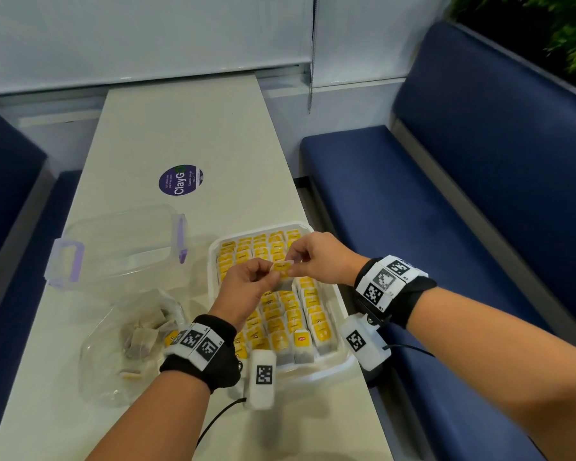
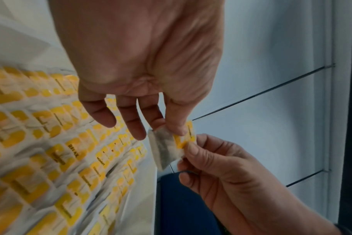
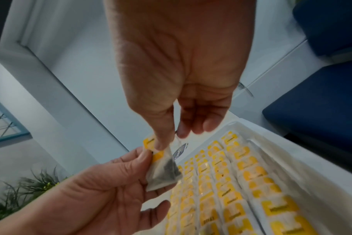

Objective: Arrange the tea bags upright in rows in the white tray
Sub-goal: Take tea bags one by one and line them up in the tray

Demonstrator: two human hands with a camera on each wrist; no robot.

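I hold one small paper tea bag with a yellow tag (image 1: 282,267) above the middle of the white plastic tray (image 1: 341,306). My left hand (image 1: 246,286) pinches it with thumb and forefinger, and my right hand (image 1: 316,257) pinches the same bag from the other side. The tray, in the lower centre of the frame, stands on the pale bench (image 1: 187,134) with rows of upright yellow-tagged tea bags (image 1: 293,316). At lower left lies a clear plastic bag (image 1: 120,344) with loose tea bags.

On the table (image 1: 187,128), the container (image 1: 113,244) and bag (image 1: 127,344) lie left of the tray (image 1: 330,367).
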